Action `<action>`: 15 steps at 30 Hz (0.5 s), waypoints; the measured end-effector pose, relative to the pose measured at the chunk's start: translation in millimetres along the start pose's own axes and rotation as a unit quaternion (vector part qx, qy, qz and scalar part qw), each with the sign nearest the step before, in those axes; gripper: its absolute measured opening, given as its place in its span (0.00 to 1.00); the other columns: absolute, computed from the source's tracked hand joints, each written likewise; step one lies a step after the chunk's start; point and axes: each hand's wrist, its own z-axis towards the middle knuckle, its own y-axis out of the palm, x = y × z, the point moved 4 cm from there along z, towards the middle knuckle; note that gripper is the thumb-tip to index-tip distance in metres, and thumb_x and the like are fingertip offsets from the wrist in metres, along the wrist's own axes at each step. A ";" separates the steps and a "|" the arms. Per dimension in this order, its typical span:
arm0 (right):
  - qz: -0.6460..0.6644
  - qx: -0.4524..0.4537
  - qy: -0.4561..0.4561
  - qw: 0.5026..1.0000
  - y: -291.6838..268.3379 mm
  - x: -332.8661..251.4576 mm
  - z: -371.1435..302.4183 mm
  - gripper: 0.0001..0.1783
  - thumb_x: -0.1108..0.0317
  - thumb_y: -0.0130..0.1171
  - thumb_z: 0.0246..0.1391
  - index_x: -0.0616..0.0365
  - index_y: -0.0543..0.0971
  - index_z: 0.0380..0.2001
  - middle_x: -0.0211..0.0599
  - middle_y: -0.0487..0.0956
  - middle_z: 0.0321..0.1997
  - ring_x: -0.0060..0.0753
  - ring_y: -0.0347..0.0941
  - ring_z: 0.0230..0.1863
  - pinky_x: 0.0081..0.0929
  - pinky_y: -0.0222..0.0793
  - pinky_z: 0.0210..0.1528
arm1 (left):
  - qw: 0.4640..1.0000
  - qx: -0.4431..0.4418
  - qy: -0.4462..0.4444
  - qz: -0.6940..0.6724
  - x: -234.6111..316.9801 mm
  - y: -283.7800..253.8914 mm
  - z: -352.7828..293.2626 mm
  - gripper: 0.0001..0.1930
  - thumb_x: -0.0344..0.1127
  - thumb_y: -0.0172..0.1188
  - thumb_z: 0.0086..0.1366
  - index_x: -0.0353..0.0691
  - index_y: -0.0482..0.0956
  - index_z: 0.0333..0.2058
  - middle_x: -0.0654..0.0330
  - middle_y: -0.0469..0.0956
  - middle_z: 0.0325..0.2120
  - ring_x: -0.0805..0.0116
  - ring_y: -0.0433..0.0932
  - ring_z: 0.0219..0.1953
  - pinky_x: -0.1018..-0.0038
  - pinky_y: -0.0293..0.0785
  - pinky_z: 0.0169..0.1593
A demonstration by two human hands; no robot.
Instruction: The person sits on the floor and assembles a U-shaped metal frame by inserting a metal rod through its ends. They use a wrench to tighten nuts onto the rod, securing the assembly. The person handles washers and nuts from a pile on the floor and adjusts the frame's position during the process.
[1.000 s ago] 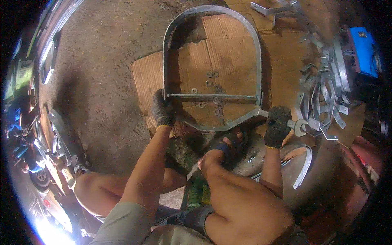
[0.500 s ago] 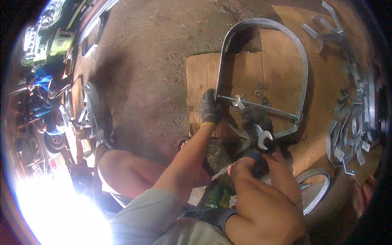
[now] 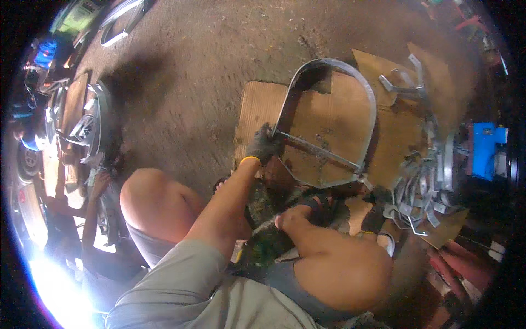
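Note:
A D-shaped metal hoop (image 3: 375,104) stands over flattened cardboard, with a straight crossbar (image 3: 320,149) spanning it. My left hand (image 3: 264,145), in a dark knitted glove with a yellow cuff, is closed around the hoop's left side where the crossbar meets it. Low beyond my right knee is my right hand (image 3: 375,217), also dark-gloved. Its fingers blend into the shadow, so whether it holds anything cannot be made out. Several small dark rings or washers (image 3: 324,137) lie blurred on the cardboard (image 3: 397,140) inside the hoop.
Bent metal brackets (image 3: 419,189) are heaped at the right, with another bracket (image 3: 408,88) farther back. A blue object (image 3: 484,149) stands at the far right. Another person's limbs (image 3: 455,263) show at lower right; a second person's arm (image 3: 94,200) reaches among curved metal parts (image 3: 97,123) at left.
My right hand has left the crossbar and dropped back beside my right knee; the wrench it had no longer shows. My left hand keeps hold of the hoop. The view has shifted.

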 end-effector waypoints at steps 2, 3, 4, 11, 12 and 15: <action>-0.010 0.053 -0.035 0.998 -34.4 -44.5 -26.7 0.27 0.60 0.59 0.64 0.56 0.71 0.64 0.44 0.77 0.62 0.42 0.70 0.65 0.42 0.63 0.69 | 0.999 0.001 -0.017 0.051 24.8 2.8 -23.3 0.49 0.54 0.69 0.60 0.40 0.56 0.74 0.37 0.69 0.65 0.40 0.73 0.63 0.55 0.71 0.65; -0.008 0.070 -0.052 0.996 -43.6 -64.0 -39.1 0.27 0.60 0.59 0.65 0.56 0.71 0.64 0.44 0.77 0.62 0.42 0.70 0.65 0.42 0.64 0.69 | 0.997 0.021 -0.041 0.055 24.9 -2.1 -30.3 0.49 0.54 0.68 0.60 0.41 0.56 0.74 0.37 0.68 0.65 0.40 0.73 0.64 0.55 0.71 0.65; -0.005 0.087 -0.070 0.994 -53.1 -85.0 -52.9 0.26 0.60 0.59 0.65 0.57 0.71 0.63 0.45 0.77 0.62 0.42 0.71 0.65 0.41 0.64 0.68 | 0.995 0.038 -0.065 0.058 24.4 -3.2 -37.8 0.49 0.55 0.68 0.61 0.41 0.56 0.74 0.38 0.68 0.66 0.40 0.72 0.64 0.54 0.70 0.66; 0.021 0.158 -0.185 0.970 -111.5 -196.1 -132.5 0.23 0.58 0.57 0.67 0.58 0.73 0.60 0.45 0.78 0.60 0.41 0.73 0.62 0.40 0.69 0.65 | 0.989 0.048 -0.071 0.124 21.0 -14.1 -81.4 0.38 0.58 0.58 0.65 0.43 0.64 0.67 0.40 0.72 0.62 0.39 0.74 0.63 0.51 0.72 0.62; 0.023 0.164 -0.209 0.964 -120.9 -219.4 -143.7 0.23 0.58 0.57 0.67 0.58 0.73 0.59 0.46 0.79 0.60 0.41 0.73 0.61 0.39 0.69 0.65 | 0.988 0.046 -0.078 0.123 30.9 -15.6 -86.3 0.37 0.59 0.58 0.65 0.44 0.66 0.66 0.41 0.73 0.61 0.40 0.75 0.62 0.51 0.73 0.62; 0.028 0.175 -0.282 0.943 -147.1 -290.9 -178.7 0.22 0.57 0.56 0.68 0.59 0.74 0.58 0.46 0.79 0.59 0.41 0.74 0.60 0.39 0.71 0.63 | 0.990 0.030 -0.101 0.098 57.6 -25.8 -106.0 0.34 0.59 0.57 0.65 0.44 0.70 0.63 0.42 0.75 0.59 0.42 0.76 0.61 0.51 0.73 0.61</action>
